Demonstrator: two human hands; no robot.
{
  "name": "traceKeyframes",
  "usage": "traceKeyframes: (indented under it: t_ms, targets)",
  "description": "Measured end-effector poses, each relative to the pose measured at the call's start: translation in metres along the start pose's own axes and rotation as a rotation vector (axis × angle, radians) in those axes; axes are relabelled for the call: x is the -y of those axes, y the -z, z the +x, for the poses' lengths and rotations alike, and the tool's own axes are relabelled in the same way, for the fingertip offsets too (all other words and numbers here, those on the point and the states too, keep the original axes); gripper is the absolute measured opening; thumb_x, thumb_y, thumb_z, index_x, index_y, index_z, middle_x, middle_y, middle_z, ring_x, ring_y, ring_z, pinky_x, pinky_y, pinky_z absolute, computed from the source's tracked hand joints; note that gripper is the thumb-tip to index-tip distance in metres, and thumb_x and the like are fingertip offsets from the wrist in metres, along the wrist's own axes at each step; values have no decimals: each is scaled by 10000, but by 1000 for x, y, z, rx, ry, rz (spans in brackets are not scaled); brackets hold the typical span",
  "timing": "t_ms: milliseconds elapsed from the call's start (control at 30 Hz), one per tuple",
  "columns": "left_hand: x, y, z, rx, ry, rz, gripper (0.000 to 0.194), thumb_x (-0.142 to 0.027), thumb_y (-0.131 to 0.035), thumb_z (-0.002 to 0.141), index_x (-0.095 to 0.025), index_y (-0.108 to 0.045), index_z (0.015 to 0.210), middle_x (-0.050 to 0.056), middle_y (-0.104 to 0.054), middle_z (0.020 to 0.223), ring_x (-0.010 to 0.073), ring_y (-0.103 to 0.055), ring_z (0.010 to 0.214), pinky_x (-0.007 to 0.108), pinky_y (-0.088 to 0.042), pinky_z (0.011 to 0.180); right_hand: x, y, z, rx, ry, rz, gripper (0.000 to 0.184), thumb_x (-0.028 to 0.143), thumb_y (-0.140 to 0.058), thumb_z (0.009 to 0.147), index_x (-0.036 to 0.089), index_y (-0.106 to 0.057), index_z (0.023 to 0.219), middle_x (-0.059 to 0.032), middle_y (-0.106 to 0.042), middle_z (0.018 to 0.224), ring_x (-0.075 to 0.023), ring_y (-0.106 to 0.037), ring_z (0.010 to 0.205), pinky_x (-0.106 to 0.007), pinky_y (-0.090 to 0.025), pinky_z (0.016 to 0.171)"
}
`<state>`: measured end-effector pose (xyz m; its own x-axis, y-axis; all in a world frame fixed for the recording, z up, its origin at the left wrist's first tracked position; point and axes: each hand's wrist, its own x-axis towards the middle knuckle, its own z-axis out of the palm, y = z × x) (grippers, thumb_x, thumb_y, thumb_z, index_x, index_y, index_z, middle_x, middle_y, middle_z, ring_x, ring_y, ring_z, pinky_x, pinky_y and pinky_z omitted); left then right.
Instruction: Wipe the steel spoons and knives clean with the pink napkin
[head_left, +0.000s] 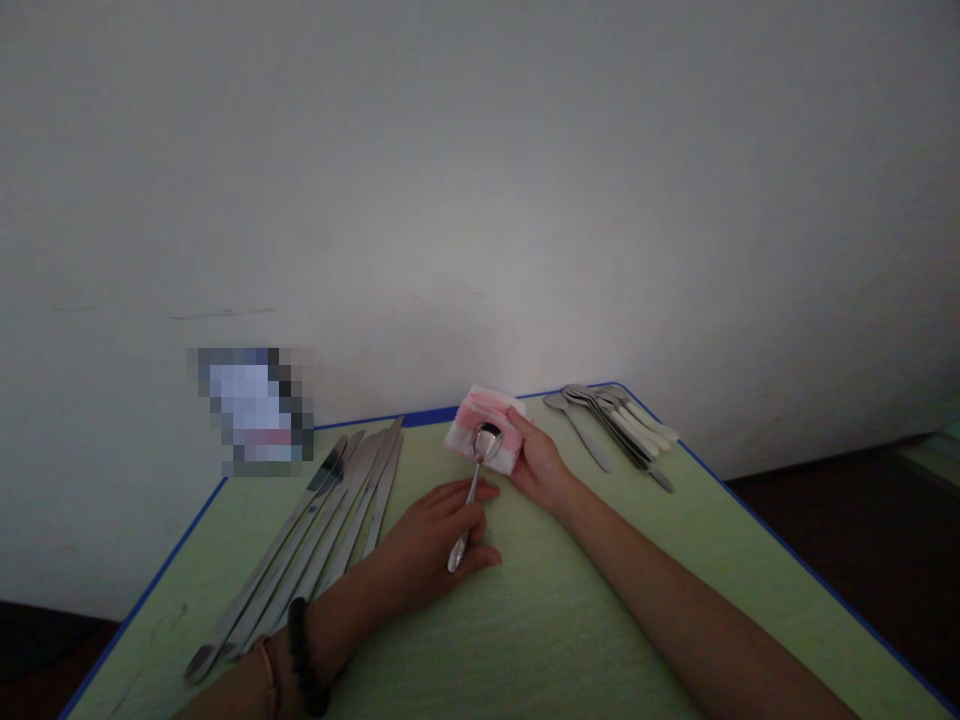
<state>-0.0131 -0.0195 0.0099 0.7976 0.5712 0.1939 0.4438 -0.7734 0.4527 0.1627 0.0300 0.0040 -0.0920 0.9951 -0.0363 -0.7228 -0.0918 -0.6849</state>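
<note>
A metal spoon (486, 440) is held by its handle in my left hand (442, 525), its bowl pointing away from me. My right hand (538, 462) grips a folded pink and white cloth (480, 405), which lies behind the spoon's bowl; whether the two touch is hard to tell. Left of my left hand, several table knives (330, 530) lie side by side on the green table. Beyond my right hand lies a single spoon (581, 435), beside a stack of spoons (611, 425) and several forks with pale handles (641, 425).
The green table (555, 620) has a blue edge and meets a pale wall (480, 200) at the back. A blurred-out rectangular object (251, 410) stands at the back left corner. Dark floor (825, 530) shows beyond the right edge.
</note>
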Motion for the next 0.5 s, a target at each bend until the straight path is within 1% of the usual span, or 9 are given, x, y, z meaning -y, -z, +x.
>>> traceKeyframes:
  t_ms: [100, 200, 333, 500]
  targets:
    - [-1, 1, 0, 2, 5, -2, 173, -285, -622, 841, -208, -504, 742, 96, -591, 1287, 241, -489, 1236, 390, -417, 1011, 0, -2, -1, 9, -45, -30, 230, 275, -634, 792, 148, -681, 978, -56, -736, 948, -167, -674, 833, -276, -535, 749]
    - [0, 0, 0, -4, 5, -6, 163, -292, -622, 841, -211, -513, 749, 94, -591, 1285, 241, -492, 1231, 393, -415, 1012, -1, -2, -3, 20, -46, -75, 232, 235, -694, 730, 153, -690, 947, -36, -737, 896, -146, -664, 773, -245, -526, 697]
    - [0, 0, -1, -1, 10, -11, 160, -293, -623, 843, -216, -514, 755, 91, -610, 1254, 238, -486, 1237, 394, -417, 1009, -3, -1, -6, 0, -73, -110, 220, 192, -746, 651, 145, -696, 860, -6, -716, 734, -119, -623, 630, -226, -505, 614]
    - [-3, 4, 0, -7, 7, -28, 163, -289, -635, 839, -209, -518, 758, 99, -593, 1281, 240, -496, 1227, 397, -395, 1033, -2, -3, -8, 0, -75, -146, 258, 176, -765, 619, 137, -695, 865, -4, -709, 720, -113, -614, 622, -229, -500, 621]
